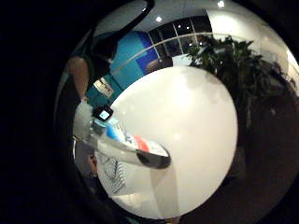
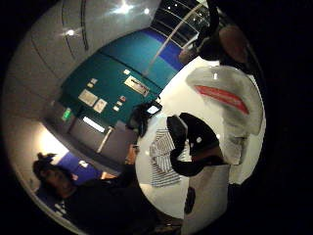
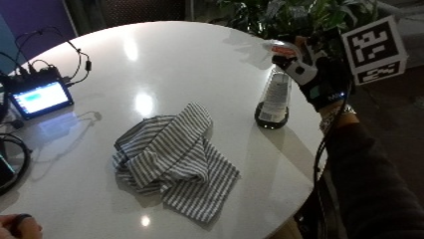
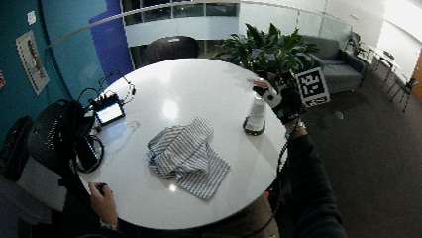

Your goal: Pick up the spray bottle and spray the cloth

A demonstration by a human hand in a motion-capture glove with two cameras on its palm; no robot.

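Note:
On the round white table (image 3: 165,59) a clear spray bottle (image 3: 273,102) with a dark base and a red-marked white head stands upright near the right edge. My gloved right hand (image 3: 319,77) comes in from beyond that edge, its fingers curled round the bottle's head and neck. The bottle's base seems to touch the tabletop. A striped grey-and-white cloth (image 3: 175,159) lies crumpled in the middle front of the table, a hand's width left of the bottle. Both palm views show the bottle (image 1: 135,147) (image 2: 230,107) close up, with the cloth (image 1: 112,170) (image 2: 164,156) beyond it.
A small lit screen (image 3: 40,95) with black cables sits at the table's left edge. A leafy plant (image 3: 298,15) stands behind the table near my hand. The person's bare left hand (image 3: 18,226) rests at the front left corner. A black bag (image 4: 53,134) lies beside the table.

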